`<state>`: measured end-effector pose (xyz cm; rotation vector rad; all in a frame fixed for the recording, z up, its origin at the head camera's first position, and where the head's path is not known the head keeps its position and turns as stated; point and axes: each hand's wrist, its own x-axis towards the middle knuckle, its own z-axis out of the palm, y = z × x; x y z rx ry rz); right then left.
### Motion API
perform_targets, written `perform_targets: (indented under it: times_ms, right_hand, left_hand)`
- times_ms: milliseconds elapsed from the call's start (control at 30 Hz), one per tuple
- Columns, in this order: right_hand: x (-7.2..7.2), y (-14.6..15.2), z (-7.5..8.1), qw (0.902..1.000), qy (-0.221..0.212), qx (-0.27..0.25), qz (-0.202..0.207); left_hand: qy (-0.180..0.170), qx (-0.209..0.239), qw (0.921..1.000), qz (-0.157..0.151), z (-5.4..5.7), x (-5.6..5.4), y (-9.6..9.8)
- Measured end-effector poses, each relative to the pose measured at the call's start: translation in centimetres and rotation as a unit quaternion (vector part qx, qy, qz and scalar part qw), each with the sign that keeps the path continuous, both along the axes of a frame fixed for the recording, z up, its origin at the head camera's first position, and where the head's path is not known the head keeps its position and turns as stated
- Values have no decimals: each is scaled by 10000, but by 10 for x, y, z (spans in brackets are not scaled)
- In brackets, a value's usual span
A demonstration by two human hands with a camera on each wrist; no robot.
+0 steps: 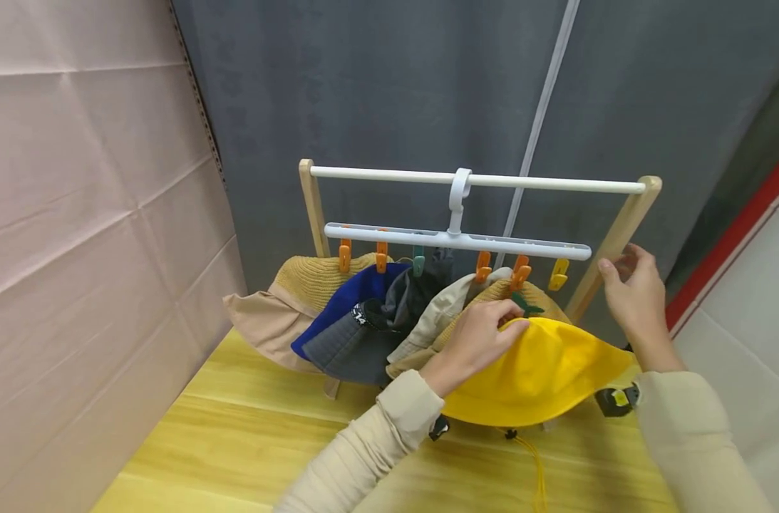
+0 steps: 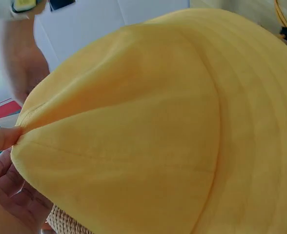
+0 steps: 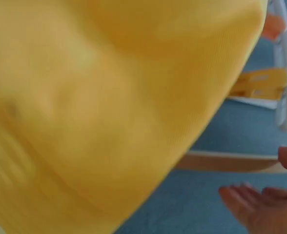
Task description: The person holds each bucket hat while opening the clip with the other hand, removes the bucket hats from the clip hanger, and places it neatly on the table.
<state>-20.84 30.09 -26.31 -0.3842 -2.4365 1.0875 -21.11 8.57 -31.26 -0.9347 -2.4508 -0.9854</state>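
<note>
A bright yellow fabric hat with a broad brim [image 1: 530,388] is sitting below the right end of a pale plastic hanger bar [image 1: 524,246], its brim spreading widest from side to side and its crown tip pointing up and away from the person. The left hand [image 1: 482,338] is pinching that tip between thumb and fingers. Just above and to the right, an unoccupied yellow plastic clip [image 1: 559,275] is hanging between the two hands. The right hand [image 1: 639,292] is hovering on the clip's far side, beside a pale wooden post [image 1: 616,231], thumb and fingertips standing apart with nothing between them; it is looking slightly nearer the clip than the left. Leftward, orange clips [image 1: 520,273] are holding other hats, including a straw-and-beige one [image 1: 308,281]. A yellow cord [image 1: 535,470] is trailing below the brim, over the yellow wood-grain counter [image 1: 235,406].
</note>
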Motion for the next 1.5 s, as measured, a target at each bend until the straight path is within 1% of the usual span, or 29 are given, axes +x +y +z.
perform_targets:
  times_ms: [33, 100, 167, 267, 367, 500, 600, 667, 733, 833, 1033, 1167, 1300, 1433, 1500]
  right_hand:
    - [-3, 2, -1, 9998, 12, 143, 165]
    - [-8, 5, -3, 9983, 166, 473, 307]
    - [-12, 6, -7, 9964, 434, 685, 256]
    - [-17, 6, -13, 9918, 959, 846, 52]
    - [-19, 6, -19, 9891, 1218, 831, -40]
    - [-20, 8, -25, 9885, 1309, 741, -125]
    - [-22, 11, -28, 9873, 1417, 706, -137]
    - [-23, 11, -28, 9867, 1471, 674, -141]
    - [-23, 12, -29, 9868, 1474, 649, -151]
    - [-22, 12, -30, 9879, 1433, 573, -178]
    - [-23, 12, -32, 9881, 1418, 574, -138]
    - [-24, 13, -32, 9879, 1435, 575, -125]
    - [-24, 13, -32, 9882, 1427, 539, -170]
    - [-23, 12, -32, 9882, 1423, 533, -181]
    - [-23, 12, -32, 9877, 1461, 528, -170]
  left_hand:
    - [-68, 33, 10000, -55, -1, 2, -3]
    - [-205, 63, 9997, -146, -2, 6, -10]
    - [-343, 78, 9991, -218, -5, 11, -18]
    - [-541, 118, 9980, -300, -9, 17, -33]
    - [-699, 184, 9969, -320, -12, 25, -51]
    - [-593, 145, 9978, -270, -16, 34, -80]
    - [-515, 134, 9984, -163, -19, 41, -101]
    - [-607, 186, 9980, -76, -21, 45, -117]
    - [-669, 205, 9975, 69, -22, 50, -132]
    - [-668, 262, 9970, 299, -24, 56, -157]
    - [-389, 448, 9952, 784, -28, 65, -205]
    - [-264, 376, 9923, 1146, -31, 68, -236]
    - [-97, 209, 9869, 1594, -32, 70, -265]
    - [-39, -8, 9773, 2120, -32, 73, -294]
    - [-29, -84, 9737, 2277, -32, 74, -308]
